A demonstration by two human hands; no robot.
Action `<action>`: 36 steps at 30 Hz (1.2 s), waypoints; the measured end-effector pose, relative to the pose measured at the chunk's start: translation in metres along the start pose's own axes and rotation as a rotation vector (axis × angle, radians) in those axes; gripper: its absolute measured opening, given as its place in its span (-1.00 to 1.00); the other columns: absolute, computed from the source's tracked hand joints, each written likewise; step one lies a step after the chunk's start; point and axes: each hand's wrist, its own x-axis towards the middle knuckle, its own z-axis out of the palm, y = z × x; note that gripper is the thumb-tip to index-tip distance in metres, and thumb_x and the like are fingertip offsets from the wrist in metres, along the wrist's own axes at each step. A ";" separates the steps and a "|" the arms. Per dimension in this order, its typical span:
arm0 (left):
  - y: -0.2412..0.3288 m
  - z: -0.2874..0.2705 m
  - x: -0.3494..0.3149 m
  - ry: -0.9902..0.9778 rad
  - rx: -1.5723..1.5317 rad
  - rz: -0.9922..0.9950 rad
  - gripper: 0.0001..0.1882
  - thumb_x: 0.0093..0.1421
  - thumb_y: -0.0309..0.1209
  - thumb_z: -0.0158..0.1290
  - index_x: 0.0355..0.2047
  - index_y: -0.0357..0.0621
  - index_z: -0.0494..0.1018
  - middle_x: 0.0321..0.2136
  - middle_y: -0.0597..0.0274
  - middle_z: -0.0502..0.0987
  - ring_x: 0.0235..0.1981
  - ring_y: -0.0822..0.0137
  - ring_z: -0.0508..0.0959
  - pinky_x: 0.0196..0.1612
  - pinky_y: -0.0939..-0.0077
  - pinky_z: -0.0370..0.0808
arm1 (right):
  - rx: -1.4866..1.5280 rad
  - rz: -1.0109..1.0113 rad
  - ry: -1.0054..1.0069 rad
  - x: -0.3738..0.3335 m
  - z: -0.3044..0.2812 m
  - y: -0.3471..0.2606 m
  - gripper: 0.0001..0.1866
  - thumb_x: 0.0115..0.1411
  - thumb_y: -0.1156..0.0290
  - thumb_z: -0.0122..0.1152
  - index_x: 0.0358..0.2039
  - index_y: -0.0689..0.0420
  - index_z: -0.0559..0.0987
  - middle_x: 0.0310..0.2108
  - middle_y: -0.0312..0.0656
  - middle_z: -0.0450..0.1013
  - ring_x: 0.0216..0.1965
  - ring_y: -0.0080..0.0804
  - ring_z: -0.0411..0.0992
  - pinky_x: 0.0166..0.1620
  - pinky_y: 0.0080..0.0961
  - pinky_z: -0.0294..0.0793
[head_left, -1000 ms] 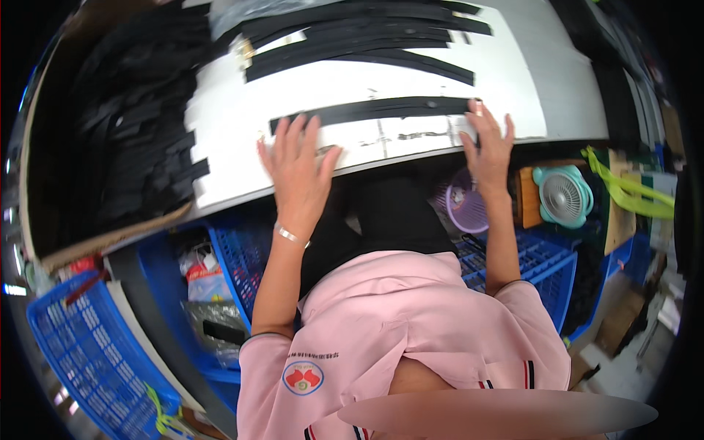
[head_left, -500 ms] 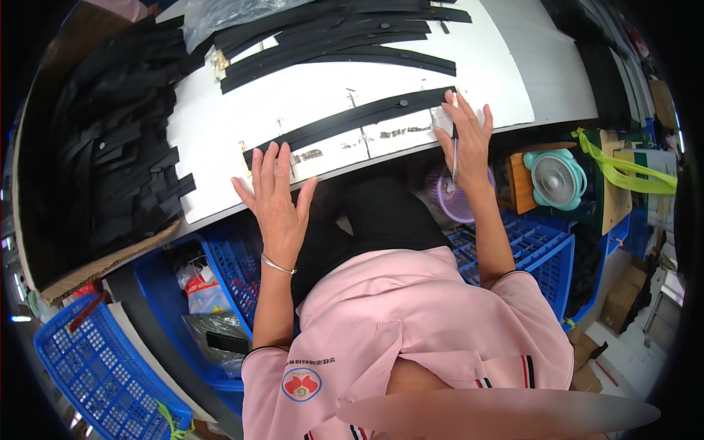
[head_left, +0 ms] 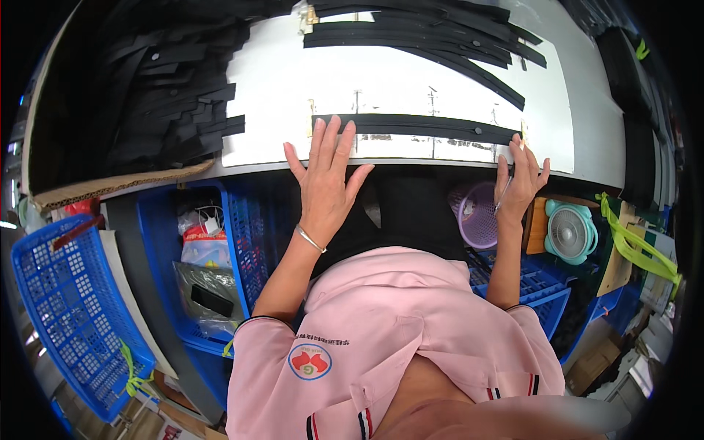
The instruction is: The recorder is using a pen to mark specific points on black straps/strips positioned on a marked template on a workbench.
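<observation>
A long black fabric strip (head_left: pixel 418 126) lies across a white marked board (head_left: pixel 411 92) on the table. My left hand (head_left: pixel 328 180) is spread flat, its fingertips pressing on the strip's left end. At the other end, the fingertips of my right hand (head_left: pixel 521 180) touch the strip. A slim silver pen-like tool (head_left: pixel 503 195) is held in the right hand, partly hidden by the fingers; its exact kind does not show. Black marks and thin lines show on the board along the strip.
More black strips (head_left: pixel 418 33) lie farther back, and a large heap (head_left: pixel 154 95) fills a cardboard box at the left. Below the table edge are blue crates (head_left: pixel 70 293), a purple basket (head_left: pixel 480 216) and a small teal fan (head_left: pixel 572 231).
The view has turned, so the board and strip now lie nearly level. Both hands stay at the strip's two ends. The tool in the right hand now tilts more.
</observation>
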 end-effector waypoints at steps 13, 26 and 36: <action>-0.011 0.003 0.013 0.156 -0.191 0.036 -0.29 0.12 -0.07 0.31 0.23 -0.10 0.42 0.23 0.17 0.42 0.38 0.09 0.26 0.43 -0.20 -0.13 | -0.033 0.038 -0.108 0.015 -0.012 -0.004 -0.63 0.23 0.48 0.36 0.05 0.02 0.58 0.01 -0.34 0.60 0.07 -0.38 0.50 0.42 0.02 -0.02; -0.011 0.009 0.007 0.185 -0.148 0.007 -0.29 0.14 -0.04 0.30 0.27 0.04 0.42 0.26 0.28 0.42 0.41 0.18 0.23 0.41 -0.18 -0.16 | 0.608 0.320 -0.124 0.064 -0.015 -0.090 -0.73 0.40 0.39 0.14 0.07 0.10 0.60 -0.07 -0.16 0.63 0.02 -0.30 0.55 0.28 -0.25 0.32; -0.006 0.006 0.010 0.158 -0.147 -0.005 -0.29 0.15 -0.04 0.28 0.28 0.03 0.41 0.27 0.27 0.41 0.41 0.18 0.23 0.41 -0.19 -0.16 | 1.263 0.351 -0.363 0.094 0.040 -0.179 -0.87 0.34 0.41 0.25 -0.26 0.22 0.59 -0.37 -0.31 0.57 -0.40 -0.67 0.45 -0.32 -0.67 0.47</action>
